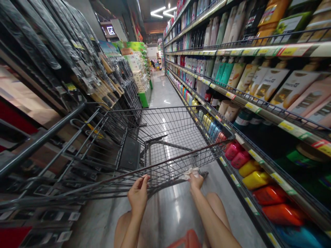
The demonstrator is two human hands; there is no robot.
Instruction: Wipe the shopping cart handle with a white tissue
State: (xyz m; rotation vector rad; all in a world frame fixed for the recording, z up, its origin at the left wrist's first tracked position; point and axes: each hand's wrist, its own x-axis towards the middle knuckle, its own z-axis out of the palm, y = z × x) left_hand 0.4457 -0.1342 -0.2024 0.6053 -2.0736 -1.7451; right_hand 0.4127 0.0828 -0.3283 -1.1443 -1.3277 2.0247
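Observation:
A grey wire shopping cart [165, 162] stands in front of me, its basket and lower frame showing. My right hand [196, 182] is closed on a crumpled whitish cloth [191, 172], which lies against the lower rail of the cart's near side. My left hand [138, 193] is at the same side, farther left, with its fingers curled together beside the wire mesh. Whether a wire or something small is between those fingers is hidden. The cart's thick handlebar [43, 137] runs along the left.
Shelves of shampoo bottles [271, 82] line the right, with colourful bottles [256, 179] low down close to the cart. Packaged goods [85, 58] hang on the left. The shiny aisle floor [162, 89] runs ahead. An orange-red plastic object [190, 239] shows between my knees.

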